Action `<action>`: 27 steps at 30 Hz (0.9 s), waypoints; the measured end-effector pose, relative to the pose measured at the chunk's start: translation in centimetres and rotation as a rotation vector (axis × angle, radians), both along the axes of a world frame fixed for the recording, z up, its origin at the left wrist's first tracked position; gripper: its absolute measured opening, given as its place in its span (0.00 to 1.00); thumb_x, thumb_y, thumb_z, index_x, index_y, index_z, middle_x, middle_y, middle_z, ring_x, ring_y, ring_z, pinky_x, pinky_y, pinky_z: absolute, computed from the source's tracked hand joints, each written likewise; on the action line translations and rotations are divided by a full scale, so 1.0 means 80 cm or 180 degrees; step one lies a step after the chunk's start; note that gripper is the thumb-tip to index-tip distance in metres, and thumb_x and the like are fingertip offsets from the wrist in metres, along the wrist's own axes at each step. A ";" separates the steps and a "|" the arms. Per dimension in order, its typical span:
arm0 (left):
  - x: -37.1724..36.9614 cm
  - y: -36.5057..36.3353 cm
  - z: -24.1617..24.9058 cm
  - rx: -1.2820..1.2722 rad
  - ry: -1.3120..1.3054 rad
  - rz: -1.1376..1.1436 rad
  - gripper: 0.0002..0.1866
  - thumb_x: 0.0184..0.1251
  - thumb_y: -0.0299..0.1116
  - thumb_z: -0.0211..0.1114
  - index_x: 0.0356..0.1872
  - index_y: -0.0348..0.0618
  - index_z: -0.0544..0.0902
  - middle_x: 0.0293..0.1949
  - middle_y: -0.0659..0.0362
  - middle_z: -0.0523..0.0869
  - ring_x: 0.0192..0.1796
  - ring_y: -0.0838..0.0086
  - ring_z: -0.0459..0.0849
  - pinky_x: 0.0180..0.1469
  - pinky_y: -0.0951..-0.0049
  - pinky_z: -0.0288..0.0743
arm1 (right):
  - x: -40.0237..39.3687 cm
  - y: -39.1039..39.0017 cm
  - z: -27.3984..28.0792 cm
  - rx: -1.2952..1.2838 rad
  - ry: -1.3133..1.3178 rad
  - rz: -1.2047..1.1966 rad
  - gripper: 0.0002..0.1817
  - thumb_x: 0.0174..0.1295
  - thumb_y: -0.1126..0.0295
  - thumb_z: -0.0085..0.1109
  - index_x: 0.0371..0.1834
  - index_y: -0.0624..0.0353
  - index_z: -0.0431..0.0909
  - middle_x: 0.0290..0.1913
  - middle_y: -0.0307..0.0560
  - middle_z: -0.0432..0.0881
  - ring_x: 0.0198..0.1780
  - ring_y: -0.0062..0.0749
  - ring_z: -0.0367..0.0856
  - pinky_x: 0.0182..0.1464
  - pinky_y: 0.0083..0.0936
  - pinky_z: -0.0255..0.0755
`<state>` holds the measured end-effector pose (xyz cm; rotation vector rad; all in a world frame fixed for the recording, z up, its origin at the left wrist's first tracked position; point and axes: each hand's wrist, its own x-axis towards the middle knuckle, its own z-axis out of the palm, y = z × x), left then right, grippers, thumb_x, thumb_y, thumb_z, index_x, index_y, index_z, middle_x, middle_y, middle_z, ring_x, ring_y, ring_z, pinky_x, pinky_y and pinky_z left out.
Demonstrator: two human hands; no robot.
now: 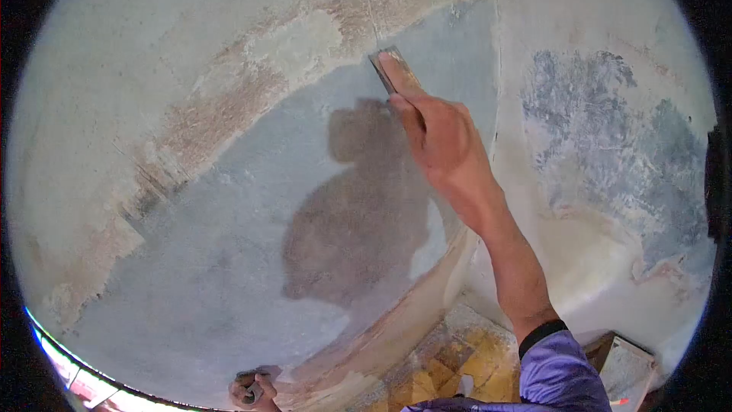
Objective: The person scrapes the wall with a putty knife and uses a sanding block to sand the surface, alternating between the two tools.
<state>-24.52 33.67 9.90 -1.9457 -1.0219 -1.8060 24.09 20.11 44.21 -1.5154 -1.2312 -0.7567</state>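
My right hand [442,133] is raised to the wall [229,236] with its fingers closed round a putty knife [406,71]. The index finger lies stretched along the flat blade, whose edge meets the wall by the upper border of the grey-blue patch. My left hand [263,395] is low at the bottom edge of the view, fingers curled round a small dark-and-grey thing whose kind is hidden. Above the grey-blue area runs a rough brownish band [221,111] with a pale filler patch [297,42] on it.
To the right, an adjoining wall [610,145] carries mottled blue-grey patches, meeting this one at a corner. Below are a yellowish, dusty floor [457,355] and a framed board or box [625,370]. Bright light shows through railings [84,385] at lower left. My shadow falls on the wall.
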 end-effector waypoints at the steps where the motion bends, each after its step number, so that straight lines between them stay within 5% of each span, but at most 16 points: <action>1: 0.001 0.000 -0.008 0.0075 -0.0125 -0.0079 0.11 0.56 0.31 0.70 0.30 0.40 0.75 0.27 0.55 0.81 0.28 0.65 0.80 0.32 0.68 0.72 | -0.009 -0.004 0.013 -0.0114 0.0180 0.0014 0.18 0.72 0.65 0.48 0.64 0.51 0.74 0.35 0.64 0.81 0.36 0.61 0.80 0.39 0.45 0.73; 5: 0.007 0.007 -0.027 0.0268 -0.0189 0.0040 0.17 0.57 0.35 0.69 0.32 0.41 0.68 0.26 0.57 0.73 0.25 0.69 0.72 0.29 0.69 0.63 | -0.012 -0.005 0.022 -0.0556 0.0340 -0.0307 0.18 0.73 0.63 0.47 0.64 0.51 0.74 0.31 0.64 0.82 0.35 0.60 0.81 0.39 0.45 0.73; 9: 0.031 -0.013 0.031 0.0384 -0.0168 -0.0261 0.20 0.58 0.39 0.69 0.32 0.40 0.65 0.25 0.58 0.70 0.24 0.70 0.69 0.29 0.69 0.59 | -0.003 -0.007 0.020 -0.0613 0.0308 -0.0230 0.20 0.73 0.63 0.48 0.68 0.47 0.70 0.29 0.61 0.82 0.33 0.58 0.81 0.37 0.45 0.75; 12: 0.046 -0.045 0.050 -0.0673 -0.0609 0.0088 0.20 0.62 0.40 0.70 0.38 0.38 0.68 0.32 0.57 0.73 0.36 0.68 0.72 0.37 0.65 0.67 | 0.001 -0.013 0.021 -0.0563 0.0298 0.0083 0.24 0.73 0.62 0.49 0.71 0.47 0.66 0.29 0.60 0.82 0.32 0.56 0.82 0.36 0.44 0.75; 14: 0.080 -0.080 0.067 -0.1599 -0.1475 -0.0311 0.24 0.65 0.39 0.70 0.53 0.35 0.72 0.45 0.55 0.76 0.49 0.67 0.73 0.50 0.66 0.71 | 0.009 -0.015 0.025 -0.0539 0.0205 0.0187 0.26 0.72 0.63 0.50 0.72 0.50 0.63 0.29 0.58 0.83 0.31 0.55 0.81 0.36 0.42 0.75; 16: 0.159 -0.142 0.100 -0.1873 -0.1907 -0.0635 0.22 0.64 0.31 0.67 0.55 0.35 0.71 0.51 0.53 0.74 0.50 0.68 0.72 0.54 0.70 0.70 | 0.031 0.004 0.016 0.0236 -0.0105 0.0810 0.28 0.71 0.63 0.52 0.73 0.56 0.62 0.26 0.55 0.82 0.26 0.48 0.81 0.31 0.37 0.75; 19: 0.240 -0.195 0.121 -0.2053 -0.1552 -0.2258 0.12 0.55 0.17 0.59 0.38 0.42 0.71 0.44 0.57 0.73 0.44 0.74 0.71 0.48 0.74 0.70 | 0.044 0.001 0.015 0.0291 0.0475 0.1643 0.25 0.70 0.62 0.55 0.65 0.62 0.64 0.24 0.52 0.82 0.22 0.41 0.81 0.27 0.34 0.75; 21: 0.307 -0.227 0.148 -0.2709 -0.2307 -0.2567 0.13 0.49 0.14 0.55 0.29 0.45 0.64 0.39 0.59 0.71 0.40 0.76 0.69 0.46 0.76 0.68 | 0.050 -0.011 0.020 -0.0108 0.1165 0.2111 0.21 0.69 0.62 0.56 0.57 0.64 0.68 0.23 0.51 0.81 0.20 0.37 0.81 0.24 0.33 0.75; 27: 0.412 -0.200 0.213 -0.2274 -0.1291 -0.3717 0.15 0.59 0.18 0.59 0.23 0.43 0.61 0.32 0.60 0.72 0.37 0.76 0.71 0.40 0.76 0.67 | 0.065 -0.017 0.031 -0.0407 0.2138 0.2809 0.17 0.71 0.56 0.54 0.35 0.60 0.72 0.18 0.41 0.75 0.15 0.22 0.74 0.16 0.22 0.68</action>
